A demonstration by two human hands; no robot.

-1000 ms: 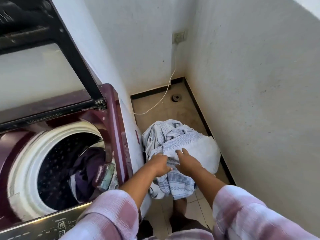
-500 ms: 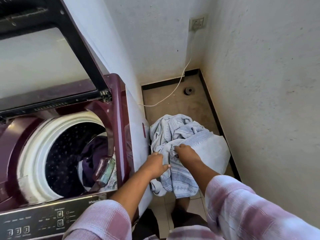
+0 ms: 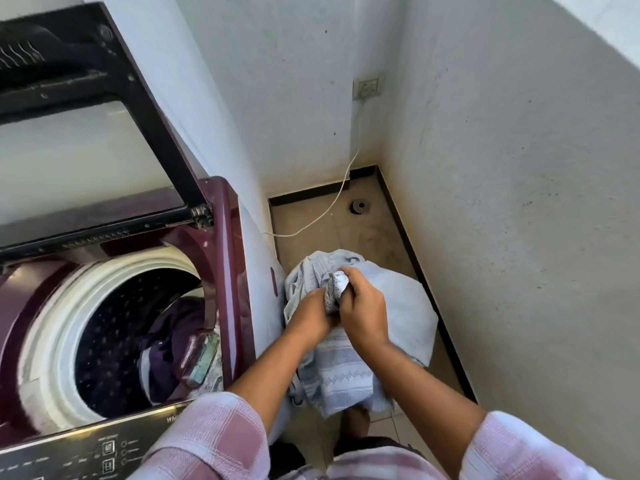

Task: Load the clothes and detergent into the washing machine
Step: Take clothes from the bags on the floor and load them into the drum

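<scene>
Far left: washing machine [image 3: 228, 258], top-loader, maroon body, lid [image 3: 86, 147] swung up and standing open against the wall. White ring around the drum [image 3: 114, 341] opening. Dark purple clothes [image 3: 173, 337] already lie inside the drum, toward its right side. A small greenish packet-like item [image 3: 204, 358] sits at the drum's right edge; what it is cannot be told. Black control panel [image 3: 86, 452] runs along the machine's near edge, bottom left.

Centre: 2 bare forearms reach down from pink plaid sleeves [image 3: 214, 441]. Left hand [image 3: 311, 311] is closed on a small bunched patterned cloth [image 3: 336, 287], fingers partly hidden behind the fabric. Right hand [image 3: 363, 306] is closed around the same cloth from the other side, knuckles up. Both hands touch each other, just right of the machine's side wall.

Under the hands: pile of light blue clothes [image 3: 346, 372] heaped on the floor [image 3: 346, 233] between machine and right wall, not in the drum.

Right and back: white cord [image 3: 332, 209] runs from a wall socket [image 3: 367, 87] down across the floor toward the machine. Round floor drain [image 3: 358, 206] near the back corner. Rough white wall [image 3: 519, 202] fills the right side.
</scene>
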